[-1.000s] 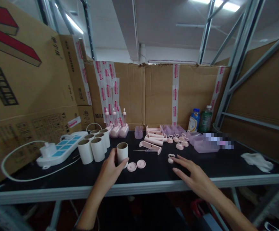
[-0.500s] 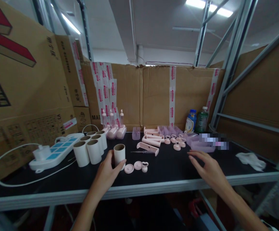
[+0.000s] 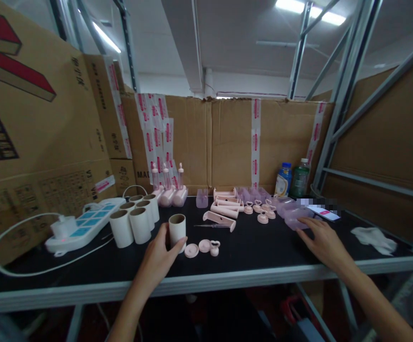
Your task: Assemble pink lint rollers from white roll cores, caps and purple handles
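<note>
My left hand (image 3: 162,254) is wrapped around a white cardboard tube (image 3: 177,230) that stands upright on the black shelf top. Right beside that tube lie two pink round caps (image 3: 191,251) and a small pink piece with a heart-shaped loop (image 3: 214,248). Over at the right, the thumb and fingers of my right hand (image 3: 322,240) are closed on a translucent purple housing (image 3: 295,219), its right end partly hidden by the fingers. Pink frame parts (image 3: 225,209) lie in the middle, with a thin clear-handled screwdriver (image 3: 211,225) in front.
Several white tubes (image 3: 140,225) stand at the left beside a power strip (image 3: 96,218). Assembled pink pieces (image 3: 168,194) stand behind. Heart-loop caps (image 3: 262,217), two bottles (image 3: 300,178), a phone (image 3: 323,212) and a white tissue (image 3: 374,239) are at the right.
My right hand has moved right and forward onto the purple housing, which has shifted and turned a little toward me. My left hand stays on the tube.
</note>
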`<state>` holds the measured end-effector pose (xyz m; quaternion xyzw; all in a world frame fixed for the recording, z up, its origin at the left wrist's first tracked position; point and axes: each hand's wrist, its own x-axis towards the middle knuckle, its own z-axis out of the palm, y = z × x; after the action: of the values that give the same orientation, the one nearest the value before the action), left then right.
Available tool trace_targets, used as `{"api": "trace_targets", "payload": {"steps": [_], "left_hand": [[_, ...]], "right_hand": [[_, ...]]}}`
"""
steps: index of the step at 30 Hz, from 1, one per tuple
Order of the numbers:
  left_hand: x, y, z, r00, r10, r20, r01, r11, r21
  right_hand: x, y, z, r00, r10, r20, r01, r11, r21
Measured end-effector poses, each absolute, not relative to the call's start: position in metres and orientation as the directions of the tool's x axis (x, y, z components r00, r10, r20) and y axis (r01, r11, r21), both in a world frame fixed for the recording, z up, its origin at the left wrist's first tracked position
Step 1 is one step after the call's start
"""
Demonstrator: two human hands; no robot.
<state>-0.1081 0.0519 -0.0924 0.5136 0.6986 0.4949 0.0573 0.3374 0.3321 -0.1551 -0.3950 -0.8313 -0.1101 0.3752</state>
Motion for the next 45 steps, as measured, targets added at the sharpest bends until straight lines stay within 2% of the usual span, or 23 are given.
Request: {"api": "trace_targets", "payload": {"steps": [8,15,21,24,32,38,45], "left_hand": [[-0.108,0.052,-0.094,-0.468,0.775,0.424,0.661,-0.010,0.750],[-0.105,0.049,-0.090,-0.464,0.765,0.446,0.689,-0.005,0.725],[-0.104,0.049,-0.088,-0.467,0.776,0.424,0.663,-0.011,0.749],[-0.103,0.049,-0.088,-0.467,0.779,0.418,0.660,-0.007,0.751],[-0.106,0.050,-0.091,-0.459,0.773,0.438,0.676,-0.016,0.737],[-0.102,0.048,-0.087,-0.473,0.772,0.424,0.670,0.004,0.742],[-0.101,0.047,-0.085,-0.462,0.779,0.424,0.677,0.002,0.736]], "right_hand": [[0.339,0.334,-0.140,-0.437,0.580,0.687,0.717,0.686,-0.123],[0.326,0.312,-0.122,-0.414,0.616,0.670,0.692,0.691,-0.208],[0.295,0.267,-0.102,-0.534,0.589,0.607,0.546,0.788,-0.285],[0.289,0.264,-0.086,-0.537,0.584,0.608,0.521,0.797,-0.305],[0.266,0.272,-0.067,-0.704,0.545,0.455,0.451,0.839,-0.306],[0.253,0.254,-0.051,-0.752,0.497,0.433,0.410,0.867,-0.283],[0.273,0.285,-0.065,-0.769,0.581,0.269,0.532,0.813,-0.236]]}}
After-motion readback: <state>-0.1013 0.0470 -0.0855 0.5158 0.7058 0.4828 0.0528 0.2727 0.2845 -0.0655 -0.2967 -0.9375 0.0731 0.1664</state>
